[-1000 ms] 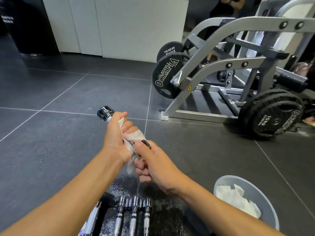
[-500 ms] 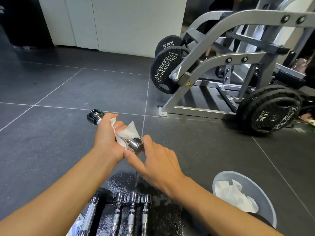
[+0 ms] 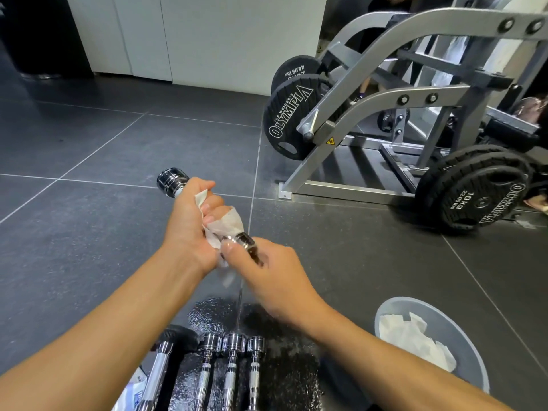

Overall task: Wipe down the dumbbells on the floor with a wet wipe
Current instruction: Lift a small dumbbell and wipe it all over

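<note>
Four dumbbells [image 3: 231,366] lie in a row on the floor, nearer the person than the raised dumbbell [image 3: 173,182], on a glistening patch that may be wet. Nearer too, and to its right, a grey bin [image 3: 471,354] holds crumpled wipes [image 3: 415,342]. The left hand [image 3: 189,226] clenches the wet wipe [image 3: 225,223] round the handle to rub it. The right hand [image 3: 275,277] pinches the near head, steadying it. Beyond the raised dumbbell, to the right, a weight machine [image 3: 370,93] stands well apart, blocking nothing.
</note>
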A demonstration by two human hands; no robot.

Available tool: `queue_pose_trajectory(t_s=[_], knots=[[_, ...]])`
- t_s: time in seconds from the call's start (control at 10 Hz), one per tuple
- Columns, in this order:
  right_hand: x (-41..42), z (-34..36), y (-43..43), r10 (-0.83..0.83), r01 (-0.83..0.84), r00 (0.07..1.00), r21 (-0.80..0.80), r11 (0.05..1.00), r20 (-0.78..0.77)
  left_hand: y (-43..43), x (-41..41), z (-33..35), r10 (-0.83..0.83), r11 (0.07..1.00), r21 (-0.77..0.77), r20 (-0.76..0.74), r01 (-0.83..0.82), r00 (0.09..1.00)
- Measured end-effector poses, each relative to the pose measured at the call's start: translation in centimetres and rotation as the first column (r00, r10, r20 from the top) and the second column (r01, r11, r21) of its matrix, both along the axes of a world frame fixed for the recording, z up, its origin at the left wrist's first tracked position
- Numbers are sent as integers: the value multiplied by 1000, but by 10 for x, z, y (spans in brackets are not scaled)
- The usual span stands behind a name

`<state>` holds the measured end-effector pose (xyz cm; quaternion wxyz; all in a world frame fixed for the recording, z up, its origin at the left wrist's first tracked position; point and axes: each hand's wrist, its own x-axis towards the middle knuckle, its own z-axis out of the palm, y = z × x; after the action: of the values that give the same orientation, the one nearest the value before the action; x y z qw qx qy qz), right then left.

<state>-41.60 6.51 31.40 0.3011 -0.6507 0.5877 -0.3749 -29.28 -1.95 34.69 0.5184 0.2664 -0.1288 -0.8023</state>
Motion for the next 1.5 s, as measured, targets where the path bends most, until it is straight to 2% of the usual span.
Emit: queue_pose_trajectory(t_s=[0.1, 0.2, 0.3, 0.4, 0.5, 0.6, 0.7, 0.8, 0.9, 1.0, 1.2, 1.4, 1.5], knots=[[-13, -7, -4, -214, -53, 786, -408, 911, -580, -2, 2, -1, 30, 999, 19, 40, -31, 999], [-6, 2, -1, -29, -12, 979, -199, 980, -203, -3, 2, 2, 39, 999, 30, 21, -40, 999], [7, 7, 6, -100, -341, 616, 379, 860, 781, -4, 1, 5, 7, 999, 38, -40, -6, 999], [6, 6, 2, -100, -349, 648, 411, 842, 755, -7, 2, 5, 17, 1000, 26, -37, -16, 999], [-14, -4, -8, 44, -63, 973, -80, 995, -225, -13, 7, -1, 79, 995, 59, -27, -78, 996], [-15, -10, -9, -130, -52, 790, -277, 960, -600, -16, 11, -9, 127, 987, 94, 32, -130, 991], [-1, -9, -4, 18, -68, 961, 171, 983, 278, -14, 8, -8, 94, 993, 68, 19, -95, 995], [11, 3, 2, -133, -409, 554, 408, 816, 822, -12, 7, -4, 33, 999, 20, -68, -32, 997], [4, 5, 0, 96, -199, 905, 214, 956, 415, -12, 8, -1, -26, 999, -31, -63, 24, 998], [-3, -6, 0, -26, -42, 928, -173, 984, -373, -9, 10, -8, -60, 997, -42, 18, 61, 998], [-2, -7, 3, -72, -21, 899, -207, 978, -431, -6, 8, -16, -14, 997, -72, 88, 20, 996], [-1, -10, 1, -218, -12, 754, -346, 938, -619, -4, 4, -23, -40, 996, -72, 146, 51, 988], [-1, -12, -1, 30, -54, 976, -105, 993, -217, -1, 8, -21, -29, 992, -116, 230, 57, 973]])
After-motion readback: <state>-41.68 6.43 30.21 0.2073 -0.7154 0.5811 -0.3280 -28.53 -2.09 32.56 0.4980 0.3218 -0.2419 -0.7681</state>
